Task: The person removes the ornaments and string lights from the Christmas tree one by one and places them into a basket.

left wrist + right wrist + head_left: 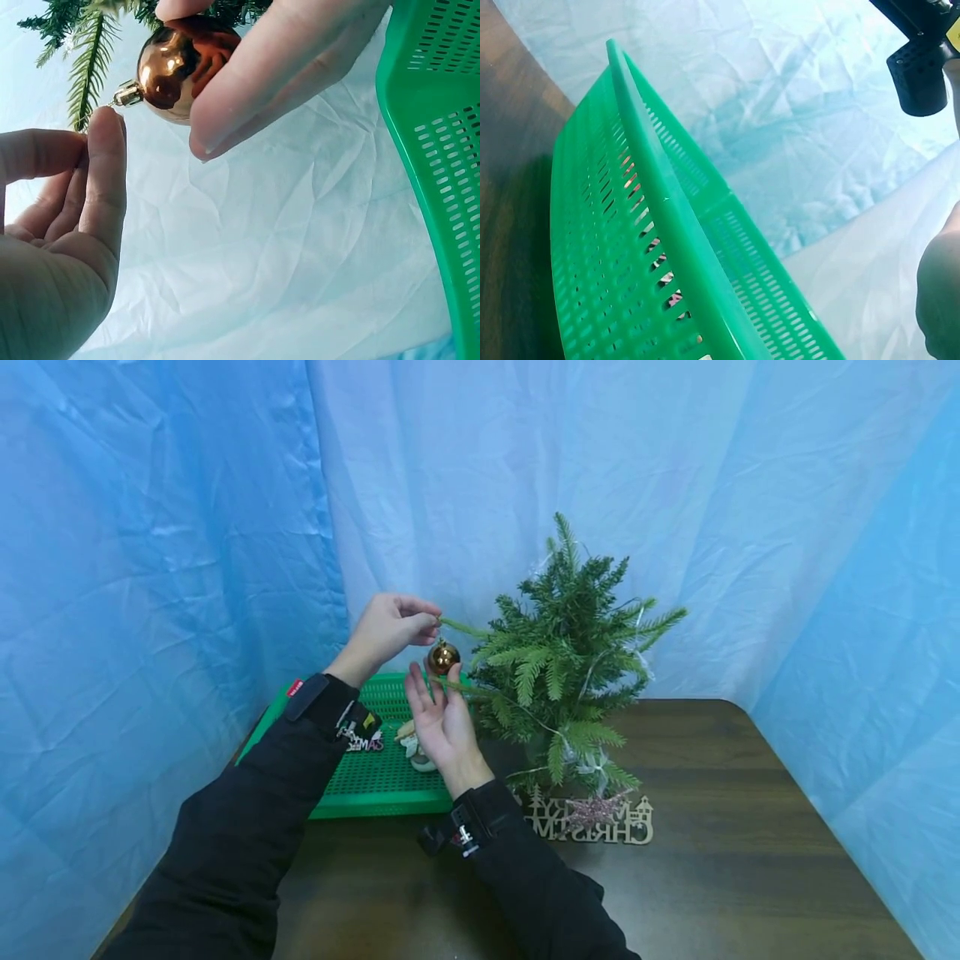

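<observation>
Enclosed by blue-and-white drapery [517, 460] around a dark wooden table [720, 827].
Hung in creased, faintly glossy cloth; deeper blue across the left panel [150, 543], palest along the back panel [465, 518], blue again down the right panel [892, 635]; gathered into a vertical fold between left and back; surfaced below in brown wood grain, rounded at the far right corner; lit softly, with a dull sheen on the wood.

- head cam: bright, soft diffuse light; curtain [637, 460] pale, dark worktop [720, 827] w/ faint sheen
- L wrist: bkgd bright, approx washed out; sharp highlights + reflections on bauble [169, 64]; near R fingers [262, 79] slightly soft
- R wrist: hazy, low contrast; rim of basket [679, 221] catches light, dark shadow on worktop beside it
</observation>
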The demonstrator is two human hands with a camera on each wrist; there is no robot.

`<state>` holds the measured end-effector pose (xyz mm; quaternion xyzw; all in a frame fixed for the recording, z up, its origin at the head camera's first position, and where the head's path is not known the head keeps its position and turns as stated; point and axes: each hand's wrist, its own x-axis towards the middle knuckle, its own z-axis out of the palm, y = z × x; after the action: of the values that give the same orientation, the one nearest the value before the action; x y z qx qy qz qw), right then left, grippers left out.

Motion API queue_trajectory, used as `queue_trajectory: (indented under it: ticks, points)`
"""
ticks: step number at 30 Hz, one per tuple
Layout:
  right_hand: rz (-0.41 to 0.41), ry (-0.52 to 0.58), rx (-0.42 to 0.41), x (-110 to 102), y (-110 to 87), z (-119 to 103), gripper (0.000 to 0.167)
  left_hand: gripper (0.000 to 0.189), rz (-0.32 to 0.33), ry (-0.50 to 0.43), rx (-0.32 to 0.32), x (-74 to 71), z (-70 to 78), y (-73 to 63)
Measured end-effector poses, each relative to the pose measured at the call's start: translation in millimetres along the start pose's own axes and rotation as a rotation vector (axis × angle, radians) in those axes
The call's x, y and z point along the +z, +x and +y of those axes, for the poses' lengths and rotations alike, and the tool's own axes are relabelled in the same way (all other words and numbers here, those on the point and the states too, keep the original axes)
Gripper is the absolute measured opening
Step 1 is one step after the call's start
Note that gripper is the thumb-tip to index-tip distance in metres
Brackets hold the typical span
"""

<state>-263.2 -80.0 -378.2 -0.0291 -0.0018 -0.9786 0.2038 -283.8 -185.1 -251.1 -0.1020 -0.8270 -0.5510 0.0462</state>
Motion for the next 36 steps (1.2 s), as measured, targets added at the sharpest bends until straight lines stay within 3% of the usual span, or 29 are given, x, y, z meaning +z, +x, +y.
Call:
queue_trajectory:
  ticks: [8, 18, 30, 36]
  points:
    - [0.012, -0.037, -0.016, 1.5, -0.3, 0.3, 0.061, 0.026, 0.055, 0.069, 0.042, 2.8, 1.6, -6.6]
    - [0.018, -0.055, -0.035, -1.1, -1.7, 3.2, 0.058, 0.027, 0.047, 0.101, 0.077, 2.3, -0.2, -10.3]
    - [-0.013, -0.087, -0.005, -6.6, -1.5, 2.2, 0.062, 0.028, 0.042, 0.082, 0.072, -4.8, -7.1, -13.0]
    - [0.032, -0.053, -0.001, -9.8, -2.7, 4.3, 0.061, 0.028, 0.076, 0.024, 0.067, -9.1, -14.1, -14.8]
